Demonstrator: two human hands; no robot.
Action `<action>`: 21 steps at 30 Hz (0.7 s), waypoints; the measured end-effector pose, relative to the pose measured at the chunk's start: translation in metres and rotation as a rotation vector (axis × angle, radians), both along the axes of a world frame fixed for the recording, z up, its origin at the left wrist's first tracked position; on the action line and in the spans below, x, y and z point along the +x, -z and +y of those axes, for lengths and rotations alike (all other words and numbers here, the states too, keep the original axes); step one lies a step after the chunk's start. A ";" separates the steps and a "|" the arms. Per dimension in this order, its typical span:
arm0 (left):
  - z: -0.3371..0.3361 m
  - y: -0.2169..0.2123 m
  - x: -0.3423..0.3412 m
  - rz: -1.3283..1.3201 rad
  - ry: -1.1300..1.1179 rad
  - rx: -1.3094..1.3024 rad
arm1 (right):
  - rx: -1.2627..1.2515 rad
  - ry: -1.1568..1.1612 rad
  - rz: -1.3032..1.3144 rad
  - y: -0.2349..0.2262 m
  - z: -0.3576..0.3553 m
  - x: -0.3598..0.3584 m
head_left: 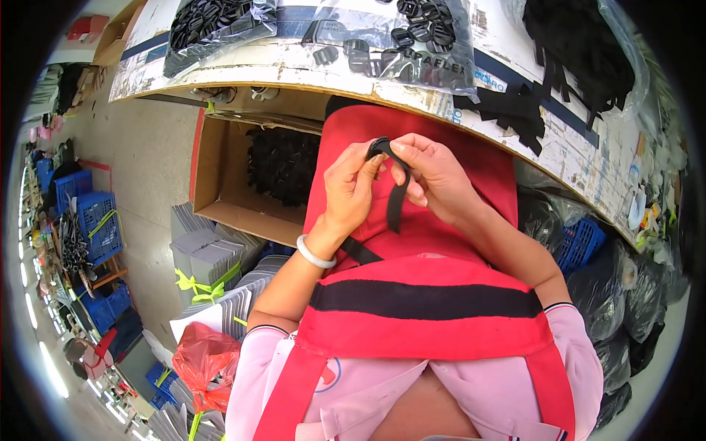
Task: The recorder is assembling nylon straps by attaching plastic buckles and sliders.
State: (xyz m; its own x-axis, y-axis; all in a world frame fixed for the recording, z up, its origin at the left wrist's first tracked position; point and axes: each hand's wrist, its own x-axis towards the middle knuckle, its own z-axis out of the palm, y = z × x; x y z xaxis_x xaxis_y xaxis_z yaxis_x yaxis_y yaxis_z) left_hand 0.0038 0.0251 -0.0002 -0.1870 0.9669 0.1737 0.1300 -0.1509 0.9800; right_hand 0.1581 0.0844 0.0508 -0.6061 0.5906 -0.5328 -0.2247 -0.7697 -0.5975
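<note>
Above my red apron [434, 253], a black webbing strap [396, 209] is pinched between both my hands. My left hand [347, 187] grips its upper end with thumb and fingers, where a small dark piece, perhaps a buckle, is mostly hidden. Close beside it, my right hand [435, 176] pinches the strap near the top of its bend. One tail of the strap hangs down between the hands. Another black strap piece [360, 251] shows below my left wrist, resting against the apron.
On the worn table [309, 73] ahead lie clear bags of black plastic buckles [419, 29] and a pile of black straps [581, 51]. A cardboard box [235, 198] with black pieces stands at left, beside tied grey stacks [213, 253]. Black bags [603, 294] crowd the right.
</note>
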 end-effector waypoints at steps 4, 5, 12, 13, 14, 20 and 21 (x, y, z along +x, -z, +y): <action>-0.003 0.000 -0.001 0.054 -0.014 -0.018 | 0.108 0.022 -0.091 0.006 -0.006 0.002; -0.005 0.004 -0.001 0.133 -0.012 0.013 | 0.108 0.021 -0.091 0.007 -0.007 0.001; -0.005 0.003 -0.008 0.281 0.097 -0.007 | 0.163 -0.026 -0.097 0.020 0.001 0.004; -0.005 0.000 -0.011 0.279 0.096 -0.009 | 0.285 -0.044 -0.130 0.022 0.000 0.006; -0.005 -0.004 -0.015 -0.038 0.111 -0.165 | 0.407 -0.062 -0.162 0.024 0.000 0.008; 0.002 -0.003 -0.018 -0.566 0.046 -0.529 | 0.751 0.069 -0.258 0.032 -0.009 0.005; 0.002 -0.005 -0.017 -0.609 0.040 -0.513 | 0.948 0.125 -0.313 0.026 -0.010 0.005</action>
